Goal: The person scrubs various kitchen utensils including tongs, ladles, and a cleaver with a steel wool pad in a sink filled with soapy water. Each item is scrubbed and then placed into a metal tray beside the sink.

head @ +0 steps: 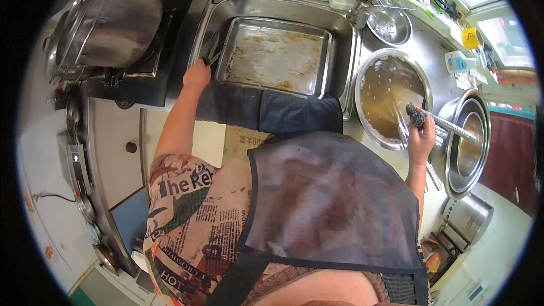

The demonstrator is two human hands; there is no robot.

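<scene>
At the left side of the sink [344, 46], my left hand [196, 77] is closed on a metal utensil [214, 53]. Its dark part is by my fingers, and its exact kind is unclear. A shallow metal baking tray [276, 57] with brown stains sits in the sink. My right hand [421, 138] pinches a dark wire scouring pad [416, 115] over the right rim of a steel basin [361, 106]. Cloudy brownish water with suds [384, 80] fills that basin. A perforated metal strip [454, 128] passes close behind my right fingers; whether they touch it is unclear.
A large stockpot [114, 21] stands on the black stove [159, 80] at left. Nested bowls [451, 170] are at right, a smaller steel bowl [389, 27] behind the basin. A faucet [359, 10] rises at the sink's corner. A dark cloth [297, 110] drapes the front edge.
</scene>
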